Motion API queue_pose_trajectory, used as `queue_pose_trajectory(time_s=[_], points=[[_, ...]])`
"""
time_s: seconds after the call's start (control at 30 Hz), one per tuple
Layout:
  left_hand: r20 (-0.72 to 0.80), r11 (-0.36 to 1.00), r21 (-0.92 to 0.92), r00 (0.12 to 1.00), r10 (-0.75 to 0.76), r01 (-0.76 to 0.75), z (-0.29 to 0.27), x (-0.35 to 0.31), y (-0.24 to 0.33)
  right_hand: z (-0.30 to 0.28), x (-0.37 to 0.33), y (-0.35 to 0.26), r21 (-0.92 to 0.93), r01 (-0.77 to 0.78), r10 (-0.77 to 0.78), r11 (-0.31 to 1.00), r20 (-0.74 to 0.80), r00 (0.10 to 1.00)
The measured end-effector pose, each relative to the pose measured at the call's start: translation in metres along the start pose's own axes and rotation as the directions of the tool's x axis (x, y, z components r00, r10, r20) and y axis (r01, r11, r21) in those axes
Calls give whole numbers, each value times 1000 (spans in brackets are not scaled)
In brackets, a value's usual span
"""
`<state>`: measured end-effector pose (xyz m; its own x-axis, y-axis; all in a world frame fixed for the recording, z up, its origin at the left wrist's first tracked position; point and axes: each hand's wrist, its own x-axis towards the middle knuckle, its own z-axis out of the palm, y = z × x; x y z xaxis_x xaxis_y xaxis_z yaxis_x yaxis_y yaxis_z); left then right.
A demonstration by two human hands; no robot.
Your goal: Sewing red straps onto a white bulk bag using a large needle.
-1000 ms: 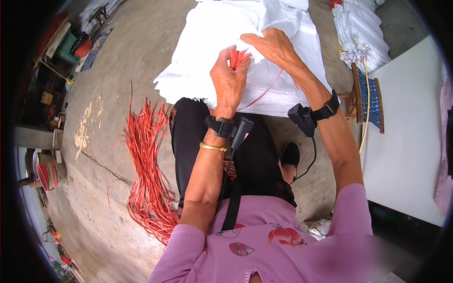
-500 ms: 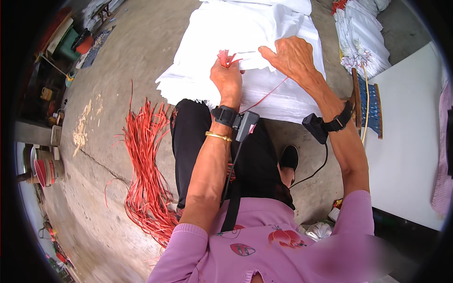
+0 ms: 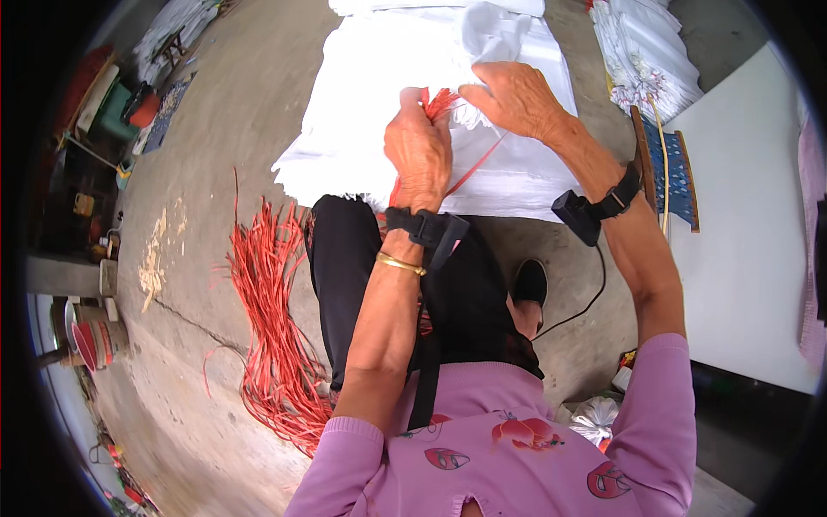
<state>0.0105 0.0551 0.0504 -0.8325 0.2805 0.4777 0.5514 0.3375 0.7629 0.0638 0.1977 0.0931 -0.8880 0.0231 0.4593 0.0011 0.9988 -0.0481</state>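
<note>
A pile of white woven sacks [image 3: 362, 95] lies in front of my knees, with the top one bunched into a frayed white gather [image 3: 469, 115]. My left hand [image 3: 419, 146] is closed on a bundle of red plastic strips [image 3: 442, 104], whose tuft pokes out beside the thumb. Right of it, my right hand [image 3: 521, 102] is closed over the gathered cloth, its thumb reaching toward the red tuft; its fingertips are partly hidden. One red strip [image 3: 474, 168] slants from below my right hand down toward my left wrist.
A long heap of red strips [image 3: 276, 327] lies on the concrete floor left of my legs. More white sacks [image 3: 646, 60] are piled at the far right, by a blue woven stool [image 3: 676, 181] and a white board [image 3: 741, 233]. Buckets [image 3: 95, 336] stand at the left.
My left hand has turned and moved right, bringing the red tuft against the gathered white cloth. My right hand has shifted slightly left, and its fingers are more curled.
</note>
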Motion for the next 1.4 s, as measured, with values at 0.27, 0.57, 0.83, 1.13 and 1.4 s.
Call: queue_pose_trajectory(time_s=[0.27,0.57,0.83,1.13,1.4], points=[[127,982,-95,977,172,-161,2,29,-23,43,-3,-1,814,-175,438,555,-107,893],[455,505,-647,821,-345,571,-8,34,4,74,-29,-40,913,-224,493,342,29,869],[708,252,-625,672,-216,739,-26,57,-16,52,-63,-37,149,-271,280,951,-40,959],[744,128,-605,615,-262,786,-8,49,-25,57,-35,-48,735,-327,550,594,-74,832],[399,193,-820,779,-484,539,-5,80,-50,55,-100,-110,910,-413,627,-17,332,705]])
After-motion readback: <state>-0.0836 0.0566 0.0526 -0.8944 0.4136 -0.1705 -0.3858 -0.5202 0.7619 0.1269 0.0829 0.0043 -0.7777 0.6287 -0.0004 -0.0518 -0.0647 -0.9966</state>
